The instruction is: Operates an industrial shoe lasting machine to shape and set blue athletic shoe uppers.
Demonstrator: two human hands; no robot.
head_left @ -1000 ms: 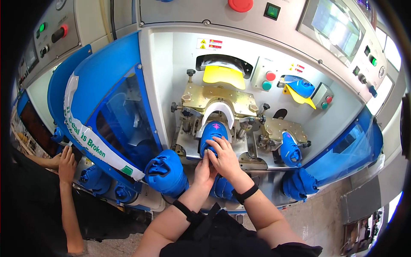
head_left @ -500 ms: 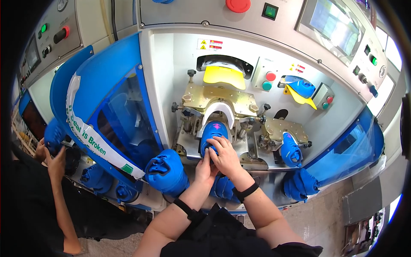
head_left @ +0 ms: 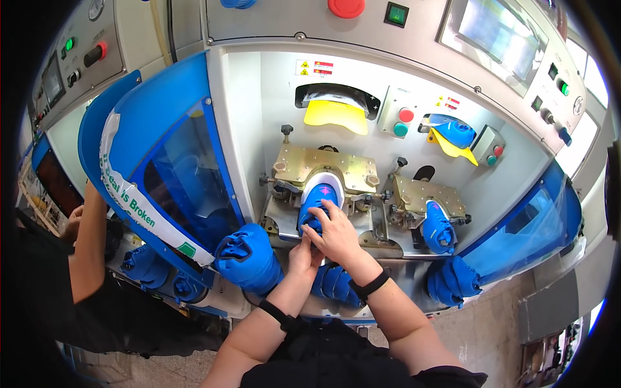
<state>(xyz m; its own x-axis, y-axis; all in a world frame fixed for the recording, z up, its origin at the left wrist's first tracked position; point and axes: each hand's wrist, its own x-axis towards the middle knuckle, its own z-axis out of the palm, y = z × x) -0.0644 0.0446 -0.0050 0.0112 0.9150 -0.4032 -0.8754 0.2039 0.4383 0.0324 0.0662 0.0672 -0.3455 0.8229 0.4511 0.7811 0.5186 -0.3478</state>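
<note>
A blue shoe upper (head_left: 316, 205) with a pink mark near its toe sits in the left station of a machine. Its toe lies inside a white curved pad (head_left: 339, 187) under a brass-coloured plate (head_left: 352, 170). My left hand (head_left: 303, 258) grips the upper at its heel end, fingers partly hidden behind my right hand. From above, my right hand (head_left: 337, 234) holds the upper around its opening, fingers bent over it. A second blue upper (head_left: 439, 231) with a pink mark stands in the right station, untouched by my hands.
Stacked blue uppers (head_left: 247, 257) stand left of my forearm; others (head_left: 336, 284) lie beneath my wrists and a stack (head_left: 454, 279) stands at right. Yellow flaps (head_left: 336, 116) hang at the back near button boxes (head_left: 398, 114). A blue door (head_left: 171, 155) stands left, beside a co-worker's arm (head_left: 89, 246).
The brass-coloured plate and white pad have come down around the toe. My hands stay at the upper, right fingers shifted slightly. At far left, the co-worker's arm has moved and their blue upper left view.
</note>
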